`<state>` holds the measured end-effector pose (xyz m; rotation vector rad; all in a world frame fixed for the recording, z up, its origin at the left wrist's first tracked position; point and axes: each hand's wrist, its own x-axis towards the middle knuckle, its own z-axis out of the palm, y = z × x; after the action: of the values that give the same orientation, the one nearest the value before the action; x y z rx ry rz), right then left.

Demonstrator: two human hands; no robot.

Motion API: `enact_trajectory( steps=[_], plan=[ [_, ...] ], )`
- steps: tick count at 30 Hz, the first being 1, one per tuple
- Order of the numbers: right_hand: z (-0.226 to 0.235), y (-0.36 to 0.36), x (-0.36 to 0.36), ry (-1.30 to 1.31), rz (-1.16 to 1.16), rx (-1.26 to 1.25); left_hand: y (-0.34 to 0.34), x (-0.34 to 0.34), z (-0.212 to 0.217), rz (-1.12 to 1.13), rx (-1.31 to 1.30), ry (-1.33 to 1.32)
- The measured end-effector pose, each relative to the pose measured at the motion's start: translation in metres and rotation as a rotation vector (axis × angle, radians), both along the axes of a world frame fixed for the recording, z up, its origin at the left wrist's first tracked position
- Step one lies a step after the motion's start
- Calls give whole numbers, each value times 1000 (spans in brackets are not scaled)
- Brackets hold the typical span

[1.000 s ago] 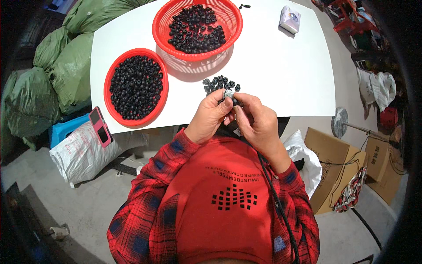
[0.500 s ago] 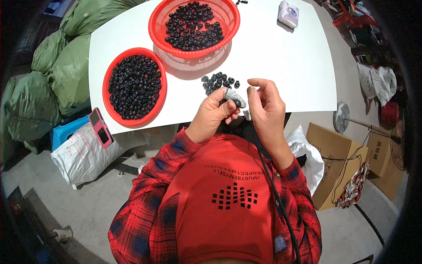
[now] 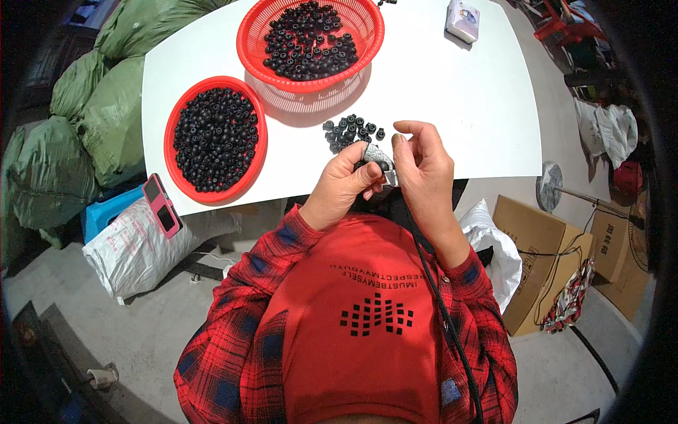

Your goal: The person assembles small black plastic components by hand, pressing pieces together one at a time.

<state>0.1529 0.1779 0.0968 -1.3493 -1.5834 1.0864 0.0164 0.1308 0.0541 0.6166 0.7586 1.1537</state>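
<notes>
Over the table's near edge, my left hand (image 3: pixel 332 187) is closed, thumb and fingers pinching a small round black part (image 3: pixel 383 165). A grey speckled piece (image 3: pixel 375 152), perhaps a fingertip cover or cloth, lies against that part. My right hand (image 3: pixel 429 173) is close beside it, fingers curled and thumb near the index finger. A small silver-coloured piece (image 3: pixel 391 177) shows below its thumb, against the black part; my fingers partly hide how it is held. Just beyond my left hand lies a loose cluster of small round black parts (image 3: pixel 351 128), several with holes.
A red oval basket (image 3: pixel 262 152) full of black parts stands at the table's left. Behind is a larger red colander (image 3: pixel 252 67) with more. A white packet (image 3: pixel 463 21) lies far right. A pink-cased phone (image 3: pixel 162 205) is by the left edge. A black cable (image 3: pixel 445 304) runs down my front.
My right hand has moved slightly left, bringing the silver-coloured piece up against the black part in my left hand. The left hand has hardly moved.
</notes>
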Motion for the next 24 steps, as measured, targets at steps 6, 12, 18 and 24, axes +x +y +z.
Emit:
enact_trajectory(
  steps=[6, 12, 18, 24],
  plan=[
    [-1, 1, -1, -13, 0, -1, 0, -1, 0, -5, 5, 22],
    [-3, 1, -1, -5, 0, -8, -1, -2, -1, -11, -5, 44],
    [-4, 1, -1, 40, -1, -75, -1, -2, 1, -7, -23, 56],
    [-9, 0, -1, 79, -3, -108, -3, 0, -2, 3, -29, 19]
  ],
)
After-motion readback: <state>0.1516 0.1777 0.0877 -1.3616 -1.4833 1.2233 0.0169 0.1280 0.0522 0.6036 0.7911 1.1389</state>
